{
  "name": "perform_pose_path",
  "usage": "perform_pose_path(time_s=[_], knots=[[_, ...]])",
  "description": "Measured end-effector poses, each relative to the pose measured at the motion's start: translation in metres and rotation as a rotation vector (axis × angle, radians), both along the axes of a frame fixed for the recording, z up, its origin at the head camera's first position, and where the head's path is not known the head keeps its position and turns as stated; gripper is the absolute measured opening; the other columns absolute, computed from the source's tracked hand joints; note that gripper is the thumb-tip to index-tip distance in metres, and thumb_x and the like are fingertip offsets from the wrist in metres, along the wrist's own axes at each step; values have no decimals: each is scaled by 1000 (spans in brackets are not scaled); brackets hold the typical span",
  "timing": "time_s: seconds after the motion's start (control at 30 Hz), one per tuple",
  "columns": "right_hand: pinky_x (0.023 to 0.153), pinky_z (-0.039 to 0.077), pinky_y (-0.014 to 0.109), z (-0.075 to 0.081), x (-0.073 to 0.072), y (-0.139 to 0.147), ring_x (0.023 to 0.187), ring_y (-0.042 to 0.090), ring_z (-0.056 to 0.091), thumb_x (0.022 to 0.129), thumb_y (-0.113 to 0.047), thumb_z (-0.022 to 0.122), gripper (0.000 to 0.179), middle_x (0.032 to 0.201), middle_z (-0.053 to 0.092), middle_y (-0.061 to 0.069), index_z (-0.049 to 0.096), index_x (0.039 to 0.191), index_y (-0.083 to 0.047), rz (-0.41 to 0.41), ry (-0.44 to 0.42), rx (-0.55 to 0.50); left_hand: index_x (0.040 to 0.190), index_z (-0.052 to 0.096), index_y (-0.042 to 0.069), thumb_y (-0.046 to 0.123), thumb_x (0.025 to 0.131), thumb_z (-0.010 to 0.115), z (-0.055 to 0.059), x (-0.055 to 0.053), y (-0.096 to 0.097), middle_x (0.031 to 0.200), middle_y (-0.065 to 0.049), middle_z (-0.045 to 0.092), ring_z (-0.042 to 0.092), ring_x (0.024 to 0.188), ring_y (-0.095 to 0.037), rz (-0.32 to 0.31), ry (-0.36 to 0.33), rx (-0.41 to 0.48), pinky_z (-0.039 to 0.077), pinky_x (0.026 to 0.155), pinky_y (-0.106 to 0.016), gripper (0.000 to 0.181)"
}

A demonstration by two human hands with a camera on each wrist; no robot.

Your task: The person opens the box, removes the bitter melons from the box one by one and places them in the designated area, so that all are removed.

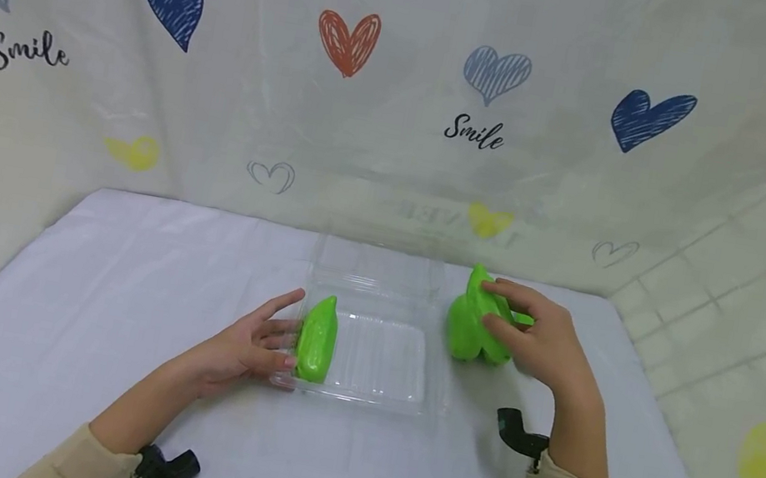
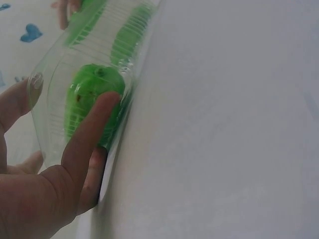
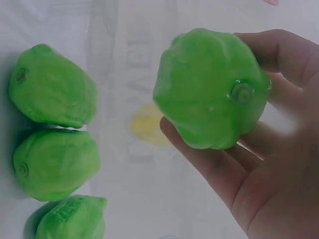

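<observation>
A clear plastic box (image 1: 372, 398) stands on the table with its lid (image 1: 378, 268) folded back behind it. Inside, against the left wall, lies a green ribbed fruit (image 1: 316, 342) with a pointed tip. My left hand (image 1: 250, 352) grips the box at its near left side, thumb (image 2: 94, 122) against the wall beside the fruit. Right of the box, my right hand (image 1: 538, 333) holds another green fruit (image 3: 209, 89) between thumb and fingers, its stem stub showing. Below it sit further green fruits (image 1: 465, 329), three of them showing in the right wrist view (image 3: 52, 87).
A white cloth (image 1: 115, 296) covers the table. Behind it hangs a pale curtain (image 1: 383, 146) printed with hearts and words. Black wrist mounts (image 1: 169, 470) stick out from both sleeves near the tabletop.
</observation>
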State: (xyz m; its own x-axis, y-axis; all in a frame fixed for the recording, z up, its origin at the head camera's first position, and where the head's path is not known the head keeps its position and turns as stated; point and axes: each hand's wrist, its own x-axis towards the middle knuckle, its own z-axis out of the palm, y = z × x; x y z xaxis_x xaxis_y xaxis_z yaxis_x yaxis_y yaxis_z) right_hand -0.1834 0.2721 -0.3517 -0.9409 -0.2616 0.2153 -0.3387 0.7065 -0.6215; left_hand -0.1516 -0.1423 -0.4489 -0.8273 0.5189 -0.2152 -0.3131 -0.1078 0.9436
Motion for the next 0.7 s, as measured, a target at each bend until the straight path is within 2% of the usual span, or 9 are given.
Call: perform_pose_path(time_s=[0.17, 0.4, 0.57, 0.7], knots=[[95, 53, 51, -2, 4, 3, 123, 35, 60, 96, -28, 68, 40, 142, 58, 5, 63, 135, -22, -10, -4, -31, 160, 12, 35, 1, 86, 74, 0, -1, 0, 163, -19, 14, 25, 147, -43, -6, 6, 6, 55, 92, -54, 102], [92, 56, 49, -4, 14, 2, 130, 33, 54, 96, -29, 68, 40, 146, 55, 7, 63, 134, -21, -13, -45, 10, 160, 12, 34, 1, 85, 74, 0, -2, -1, 163, -19, 14, 24, 148, -43, -1, 0, -5, 55, 92, -54, 103], [89, 57, 50, -5, 26, 3, 136, 35, 48, 95, -26, 70, 40, 146, 54, 10, 63, 134, -19, -11, -48, 35, 160, 12, 34, 1, 86, 74, 0, -1, -1, 163, -19, 13, 23, 148, -44, 0, 4, -1, 55, 92, -54, 103], [87, 57, 51, -7, 36, 4, 132, 37, 52, 94, -26, 70, 40, 144, 55, 12, 63, 133, -18, -2, -46, 59, 160, 12, 35, 0, 86, 74, 0, -2, -1, 163, -19, 13, 23, 148, -43, -3, 6, 10, 55, 92, -54, 102]])
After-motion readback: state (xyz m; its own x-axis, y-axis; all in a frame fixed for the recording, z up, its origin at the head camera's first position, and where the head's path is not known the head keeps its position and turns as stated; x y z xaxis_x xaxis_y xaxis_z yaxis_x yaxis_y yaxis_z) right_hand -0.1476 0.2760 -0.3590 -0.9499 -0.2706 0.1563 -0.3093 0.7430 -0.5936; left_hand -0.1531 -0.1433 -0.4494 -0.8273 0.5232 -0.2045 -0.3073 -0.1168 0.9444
